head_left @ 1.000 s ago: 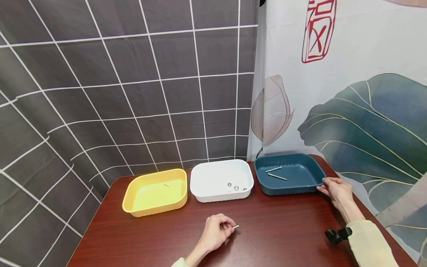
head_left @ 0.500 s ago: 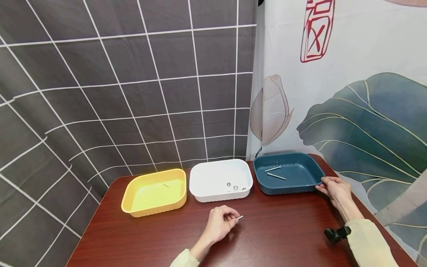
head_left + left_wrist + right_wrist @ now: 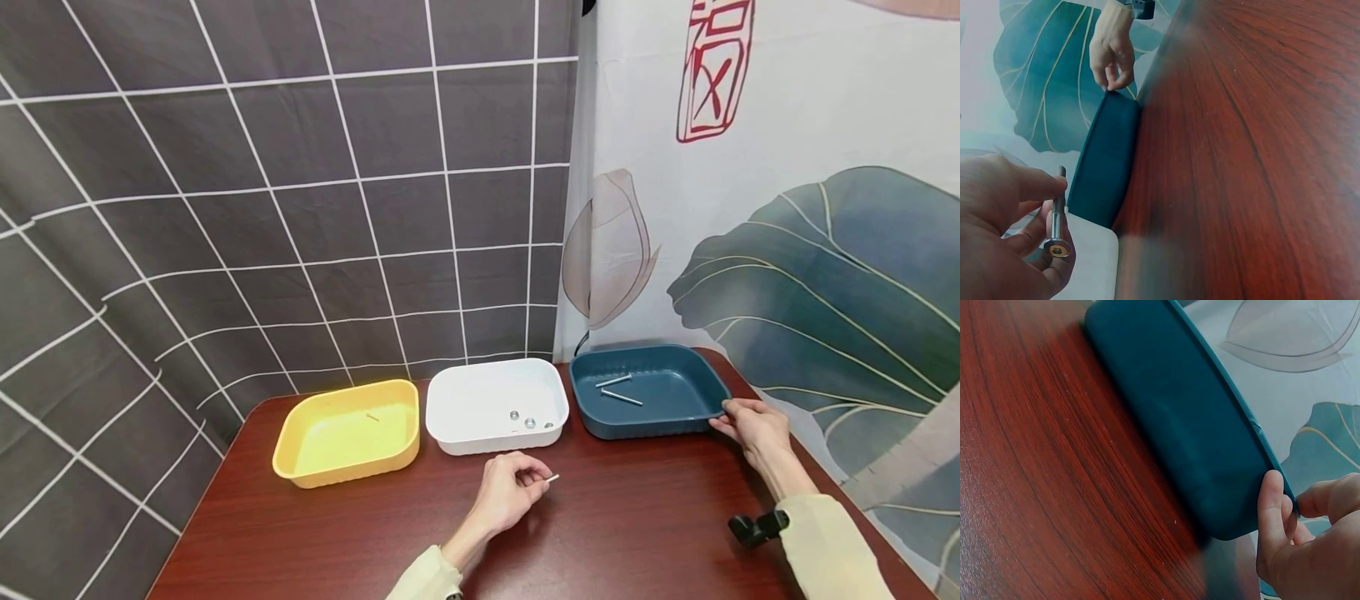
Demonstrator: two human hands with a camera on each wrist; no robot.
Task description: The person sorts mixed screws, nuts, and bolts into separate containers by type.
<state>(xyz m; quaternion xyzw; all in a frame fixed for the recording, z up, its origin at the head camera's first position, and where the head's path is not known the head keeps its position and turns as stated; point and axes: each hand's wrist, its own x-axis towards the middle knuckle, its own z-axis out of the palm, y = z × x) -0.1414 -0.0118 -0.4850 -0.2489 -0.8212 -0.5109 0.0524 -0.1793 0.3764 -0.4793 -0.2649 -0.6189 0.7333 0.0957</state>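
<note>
My left hand (image 3: 512, 490) pinches a metal bolt (image 3: 1058, 219) between thumb and fingers, above the table in front of the white tray (image 3: 468, 446). The bolt's round socket head points toward the left wrist camera. My right hand (image 3: 757, 427) grips the near right corner of the blue tray (image 3: 641, 429), thumb and fingers on either side of its rim, as the right wrist view (image 3: 1310, 531) of that hand also shows. Two long bolts (image 3: 621, 397) lie inside the blue tray. Small metal nuts (image 3: 530, 423) lie in the white tray, toward its near right side.
A yellow tray (image 3: 352, 471) stands at the left with one small thin piece (image 3: 372, 417) inside. The three trays form a row along the back of the reddish-brown table (image 3: 600, 533). Behind them hang a grey grid curtain (image 3: 375, 208) and a white printed cloth (image 3: 637, 108).
My left hand has moved right and away from me, still pinching the bolt, now closer to the white tray. My right hand has stayed at the blue tray's corner.
</note>
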